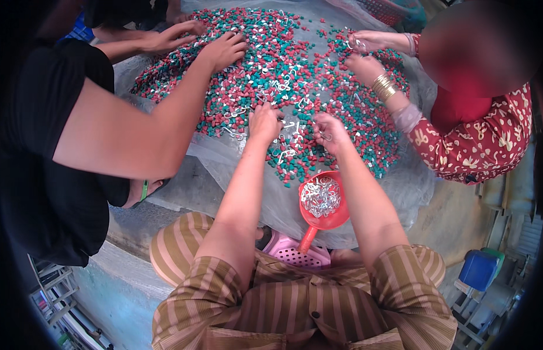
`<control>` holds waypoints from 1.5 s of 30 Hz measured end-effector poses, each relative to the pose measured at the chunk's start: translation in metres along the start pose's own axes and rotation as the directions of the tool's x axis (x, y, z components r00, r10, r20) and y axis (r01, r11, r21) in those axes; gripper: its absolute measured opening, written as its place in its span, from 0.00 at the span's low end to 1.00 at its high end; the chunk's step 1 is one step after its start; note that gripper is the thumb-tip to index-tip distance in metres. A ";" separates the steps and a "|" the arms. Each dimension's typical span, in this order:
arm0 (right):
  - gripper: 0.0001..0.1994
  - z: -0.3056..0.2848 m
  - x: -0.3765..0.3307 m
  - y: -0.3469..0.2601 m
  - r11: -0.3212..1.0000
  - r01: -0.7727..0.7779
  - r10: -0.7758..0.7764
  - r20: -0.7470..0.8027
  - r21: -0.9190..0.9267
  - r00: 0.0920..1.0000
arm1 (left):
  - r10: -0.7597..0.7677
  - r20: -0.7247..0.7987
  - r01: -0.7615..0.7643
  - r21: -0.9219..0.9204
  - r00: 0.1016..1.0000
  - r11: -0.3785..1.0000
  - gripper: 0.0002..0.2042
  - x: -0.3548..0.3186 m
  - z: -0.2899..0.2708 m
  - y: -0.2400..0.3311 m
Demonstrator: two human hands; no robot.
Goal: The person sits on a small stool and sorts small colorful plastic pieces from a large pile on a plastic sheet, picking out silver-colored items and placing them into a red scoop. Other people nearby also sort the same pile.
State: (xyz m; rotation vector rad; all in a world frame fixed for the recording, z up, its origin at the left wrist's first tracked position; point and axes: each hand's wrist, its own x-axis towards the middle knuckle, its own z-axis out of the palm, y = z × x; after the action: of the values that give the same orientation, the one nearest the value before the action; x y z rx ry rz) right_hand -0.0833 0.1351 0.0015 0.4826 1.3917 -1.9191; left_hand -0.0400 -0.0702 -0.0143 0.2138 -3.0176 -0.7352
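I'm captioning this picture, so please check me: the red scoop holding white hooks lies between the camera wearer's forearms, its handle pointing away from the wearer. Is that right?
Not quite: the head view shows the handle pointing toward the wearer. The rest stands: the red scoop holding white hooks lies between the wearer's forearms.
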 end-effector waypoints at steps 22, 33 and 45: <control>0.09 0.041 -0.003 0.031 -0.181 0.031 -0.437 0.108 -0.983 0.893 | 0.029 0.506 0.478 -0.831 0.862 0.284 0.11 0.007 -0.025 -0.036; 0.05 0.008 -0.013 0.010 0.997 0.072 -0.072 0.037 -0.006 0.997 | -0.220 0.401 0.235 0.010 0.889 0.972 0.18 -0.010 -0.007 -0.015; 0.05 -0.005 -0.135 -0.002 0.228 0.402 0.107 0.433 -0.887 0.895 | 0.232 0.685 0.490 -0.679 0.690 0.547 0.11 0.000 -0.078 0.001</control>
State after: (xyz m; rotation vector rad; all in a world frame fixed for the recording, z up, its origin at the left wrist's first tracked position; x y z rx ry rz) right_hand 0.0063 0.1837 0.0902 -0.7065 2.0218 -0.7611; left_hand -0.0351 -0.1044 0.0554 0.1470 -2.6968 -2.7498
